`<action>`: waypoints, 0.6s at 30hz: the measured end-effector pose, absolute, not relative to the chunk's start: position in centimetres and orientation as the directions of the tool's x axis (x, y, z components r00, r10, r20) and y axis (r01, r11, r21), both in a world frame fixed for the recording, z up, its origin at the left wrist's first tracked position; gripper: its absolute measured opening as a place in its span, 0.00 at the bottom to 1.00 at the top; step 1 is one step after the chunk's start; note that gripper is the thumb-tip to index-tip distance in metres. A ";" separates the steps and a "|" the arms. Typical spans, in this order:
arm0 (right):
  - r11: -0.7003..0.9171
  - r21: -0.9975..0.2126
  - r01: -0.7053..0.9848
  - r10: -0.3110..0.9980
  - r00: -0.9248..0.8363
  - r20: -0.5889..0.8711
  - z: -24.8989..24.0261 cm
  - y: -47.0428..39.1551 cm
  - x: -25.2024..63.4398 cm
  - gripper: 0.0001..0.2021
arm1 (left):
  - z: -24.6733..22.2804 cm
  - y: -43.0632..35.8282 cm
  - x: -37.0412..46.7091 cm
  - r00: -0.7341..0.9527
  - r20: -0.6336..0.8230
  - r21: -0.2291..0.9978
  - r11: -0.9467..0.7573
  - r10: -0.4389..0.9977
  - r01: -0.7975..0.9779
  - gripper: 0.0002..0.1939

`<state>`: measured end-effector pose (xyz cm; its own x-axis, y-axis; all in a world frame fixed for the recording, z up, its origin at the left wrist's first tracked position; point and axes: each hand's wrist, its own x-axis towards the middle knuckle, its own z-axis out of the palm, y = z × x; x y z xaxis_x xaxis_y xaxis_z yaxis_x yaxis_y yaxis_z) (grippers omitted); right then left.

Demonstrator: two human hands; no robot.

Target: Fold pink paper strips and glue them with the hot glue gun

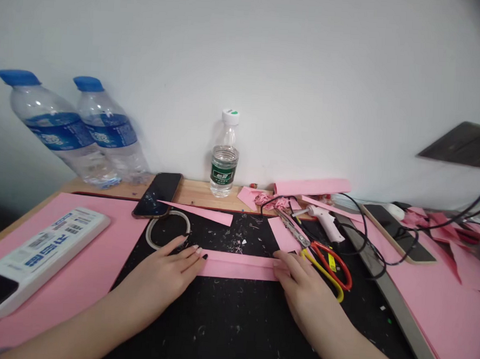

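Note:
A folded strip of pink paper point(240, 267) lies crosswise on the black mat, with a lengthwise crease along it. At its left end is my left hand point(169, 270), the fingers close together and gripping the paper's edge. My right hand point(304, 283) grips the right end between thumb and fingers; some fingertips are hidden. Just beyond my left hand lies a roll of tape point(150, 233), seen as a pale ring. Red-and-yellow-handled scissors point(332, 266) rest beside my right hand, near a white glue gun point(327, 224).
A black phone point(157, 195) and narrow pink paper piece point(205, 214) lie behind. A small water bottle point(223, 165) and two large bottles point(113, 131) stand by the wall. A long white box point(52, 252) sits left. Cables point(365, 230) and another phone point(399, 232) are right.

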<state>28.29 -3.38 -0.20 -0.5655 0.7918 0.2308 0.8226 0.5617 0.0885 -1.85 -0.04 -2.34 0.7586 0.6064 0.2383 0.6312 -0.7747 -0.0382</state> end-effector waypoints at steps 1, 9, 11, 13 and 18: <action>0.584 0.110 0.804 0.768 -0.592 0.245 -0.5 -3.8 28.0 0.17 | -2.2 -0.4 -1.6 0.754 0.225 -0.036 -0.768 0.617 0.639 0.19; 0.611 -0.030 0.791 0.790 -0.607 0.092 -1.5 -4.5 21.6 0.28 | -1.8 -0.6 3.6 0.738 0.311 0.023 -0.781 0.599 0.624 0.17; 0.610 -0.066 0.790 0.792 -0.605 0.074 -1.2 -4.1 21.2 0.28 | -2.1 -0.4 3.8 0.732 0.316 0.037 -0.779 0.604 0.626 0.18; 0.604 -0.082 0.793 0.797 -0.602 0.057 -0.9 -3.8 22.0 0.26 | -2.1 -0.5 3.3 0.721 0.283 0.080 -0.765 0.632 0.639 0.18; 0.557 0.017 0.830 0.825 -0.556 0.095 -0.8 -4.3 26.7 0.22 | -1.7 -1.1 0.2 0.664 0.223 0.155 -0.698 0.714 0.699 0.17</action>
